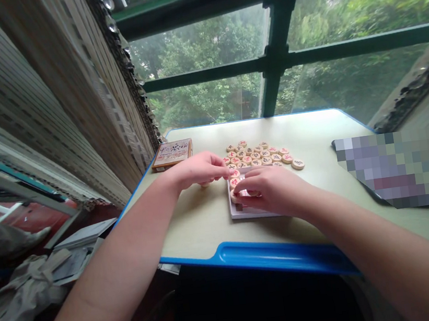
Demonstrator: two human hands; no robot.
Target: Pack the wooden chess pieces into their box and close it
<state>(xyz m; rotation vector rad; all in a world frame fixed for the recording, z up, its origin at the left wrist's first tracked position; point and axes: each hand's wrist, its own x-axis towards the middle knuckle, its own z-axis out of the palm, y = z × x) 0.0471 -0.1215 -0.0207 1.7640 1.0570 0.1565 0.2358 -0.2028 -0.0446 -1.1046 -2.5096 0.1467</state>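
Note:
A shallow white box [232, 212] stands near the middle of the table, with a column of round wooden Chinese chess pieces [235, 182] along its left side. My left hand [205, 168] reaches in from the left, fingertips pinched at the far piece [234, 173] of that column. Over the box, my right hand [269, 185] has its fingers closed about the near piece [233, 197]; it hides much of the box's inside. Just beyond the box lie several more pieces [255, 156] with red or black characters. Another piece [204, 185] shows partly under my left hand.
A flat printed box [172, 154] lies at the table's far left. On the right rests a dark flat object [388, 174], blurred out by pixels. The table [192, 232] has a blue edge with a moulded groove [274, 251] in front. Curtains and a green-framed window surround it.

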